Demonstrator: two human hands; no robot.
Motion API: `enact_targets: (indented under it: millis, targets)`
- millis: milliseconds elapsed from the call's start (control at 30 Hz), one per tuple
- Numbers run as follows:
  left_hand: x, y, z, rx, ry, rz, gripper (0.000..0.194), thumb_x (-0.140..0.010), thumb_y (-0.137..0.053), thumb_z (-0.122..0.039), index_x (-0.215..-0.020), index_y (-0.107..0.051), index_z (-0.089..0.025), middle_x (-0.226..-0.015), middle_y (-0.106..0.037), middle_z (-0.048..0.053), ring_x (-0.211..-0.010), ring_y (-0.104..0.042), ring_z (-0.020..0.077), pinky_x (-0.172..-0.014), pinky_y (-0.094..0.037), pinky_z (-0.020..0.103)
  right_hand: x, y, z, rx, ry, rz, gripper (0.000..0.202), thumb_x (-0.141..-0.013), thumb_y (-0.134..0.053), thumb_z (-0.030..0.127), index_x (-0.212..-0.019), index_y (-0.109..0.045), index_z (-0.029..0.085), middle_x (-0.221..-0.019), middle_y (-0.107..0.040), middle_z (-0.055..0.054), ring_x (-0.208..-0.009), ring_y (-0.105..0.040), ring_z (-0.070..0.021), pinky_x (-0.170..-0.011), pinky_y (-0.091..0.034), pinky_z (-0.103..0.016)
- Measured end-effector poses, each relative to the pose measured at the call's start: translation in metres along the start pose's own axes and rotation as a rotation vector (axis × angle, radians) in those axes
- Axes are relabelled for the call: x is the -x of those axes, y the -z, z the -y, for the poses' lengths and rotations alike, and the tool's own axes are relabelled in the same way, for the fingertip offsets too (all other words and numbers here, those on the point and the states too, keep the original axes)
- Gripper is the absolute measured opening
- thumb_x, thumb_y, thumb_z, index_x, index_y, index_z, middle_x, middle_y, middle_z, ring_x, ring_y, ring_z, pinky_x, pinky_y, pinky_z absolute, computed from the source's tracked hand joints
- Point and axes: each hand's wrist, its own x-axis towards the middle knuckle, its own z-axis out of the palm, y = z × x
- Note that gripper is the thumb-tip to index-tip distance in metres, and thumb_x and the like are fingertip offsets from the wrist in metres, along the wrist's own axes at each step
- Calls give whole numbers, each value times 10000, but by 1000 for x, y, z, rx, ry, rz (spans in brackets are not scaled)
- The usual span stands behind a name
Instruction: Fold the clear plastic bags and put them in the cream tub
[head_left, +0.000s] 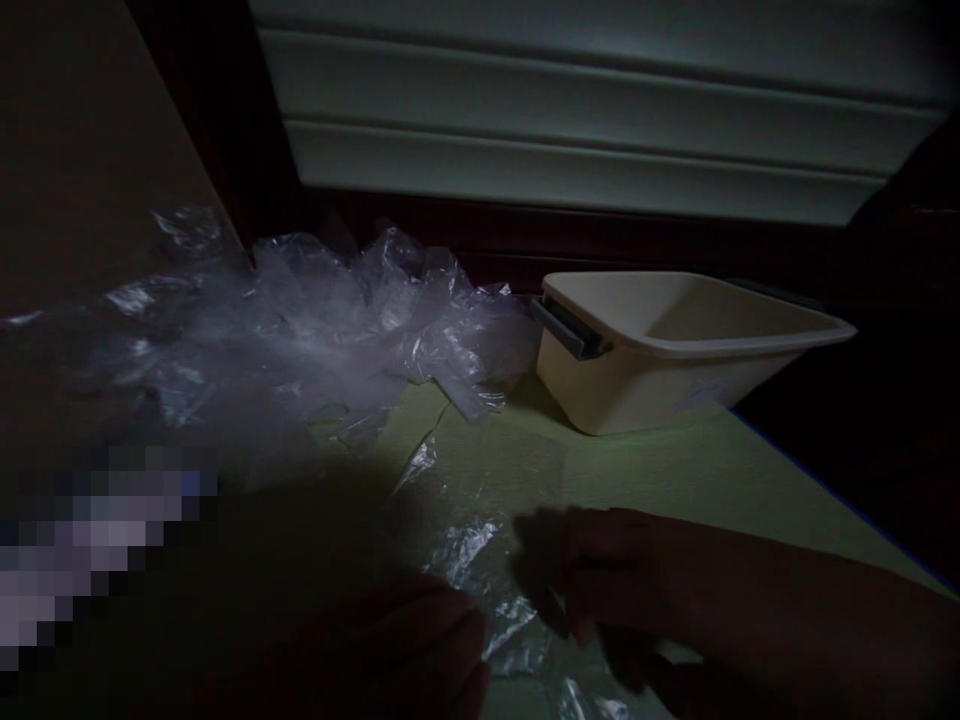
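Note:
A thin clear plastic bag (pixel 465 545) lies spread and wrinkled on the pale green tabletop, between my two hands. At the bottom, my left hand (pixel 420 645) rests by the bag's left side, its fingers stretched out and close to the surface. From the right, my right hand (pixel 615 570) reaches over the bag's right edge with its fingers angled down and the thumb apart. Neither hand shows a thing in its grasp, though the dim light hides the fingertips. Beyond the hands, a loose heap of clear plastic bags (pixel 322 330) covers the back left.
A cream plastic bin (pixel 645 385) with dark grey handles stands at the back right of the tabletop (pixel 637 475). Behind it is a slatted panel (pixel 570 130) in a dark frame. The table's right edge shows a blue line; a pixelated patch covers the lower left.

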Motion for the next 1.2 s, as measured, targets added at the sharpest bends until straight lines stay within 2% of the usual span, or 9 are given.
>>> enact_targets:
  millis: [100, 200, 367, 400, 500, 767, 1000, 1100, 1200]
  targets:
    - [4, -12, 1, -11, 17, -192, 428, -1042, -232, -154, -897, -634, -161, -858, -699, -28, -894, -616, 77, -968, -427, 140, -5, 1, 2, -5, 4, -5, 463, -762, -565, 0, -1130, -630, 273, -1103, -642, -35, -980, -616, -183, -818, -504, -265]
    - [5, -19, 0, -17, 6, -181, 439, -1045, -221, -175, -892, -633, -165, -871, -691, -30, -883, -611, 85, -926, -444, 142, -9, 3, 1, -28, 6, 33, 354, -826, -571, 40, -1083, -662, 266, -1021, -646, -31, -915, -624, -166, -789, -498, -250]
    - [1, -13, -2, 8, 65, -183, 396, -1027, -249, -131, -895, -620, -173, -828, -674, -16, -829, -617, 90, -843, -477, 145, -15, 4, -2, -112, 48, 47, 203, -864, -568, 65, -917, -690, 217, -929, -637, -17, -855, -613, -141, -756, -489, -244]
    - [0, -11, -2, 4, 76, -104, 357, -1021, -275, -127, -921, -615, -171, -869, -676, -7, -863, -618, 98, -858, -478, 160, -16, 3, -2, -116, 48, 48, 196, -864, -563, 57, -884, -685, 209, -922, -638, -15, -853, -610, -139, -754, -487, -244]
    - [3, -11, -1, -9, 4, -116, 266, -996, -362, -116, -934, -614, -175, -887, -668, -13, -848, -610, 99, -847, -475, 151, -17, 2, -1, -103, 35, 53, 193, -856, -558, 33, -826, -661, 193, -914, -636, -11, -838, -604, -134, -740, -485, -245]
    - [4, -14, -2, -4, 5, -184, 436, -1041, -239, -137, -894, -648, -154, -907, -675, -24, -944, -578, 93, -965, -395, 159, -18, 2, 5, -67, -56, 66, 173, -876, -522, 37, -833, -600, 185, -949, -616, -12, -826, -589, -135, -733, -488, -246]
    - [2, -6, -7, -119, 41, -44, 273, -983, -396, -88, -852, -614, -189, -812, -668, -32, -793, -609, 109, -810, -486, 203, -18, 3, 5, -127, -28, 50, 150, -879, -512, 48, -858, -594, 172, -979, -620, -15, -915, -571, -125, -804, -454, -236]
    - [2, -11, -7, -107, 32, -114, 270, -974, -414, -92, -812, -600, -203, -740, -651, -50, -703, -605, 101, -724, -490, 182, -17, 6, 6, -128, 5, 10, 144, -877, -508, 50, -843, -595, 159, -941, -628, -23, -899, -569, -120, -810, -441, -226]
    - [0, -11, -7, -84, 24, -171, 351, -1006, -312, -84, -838, -600, -196, -774, -675, -48, -749, -619, 95, -758, -485, 183, -16, 8, 7, -104, -1, -36, 136, -851, -524, 36, -833, -597, 150, -870, -632, -21, -824, -579, -112, -753, -448, -206]
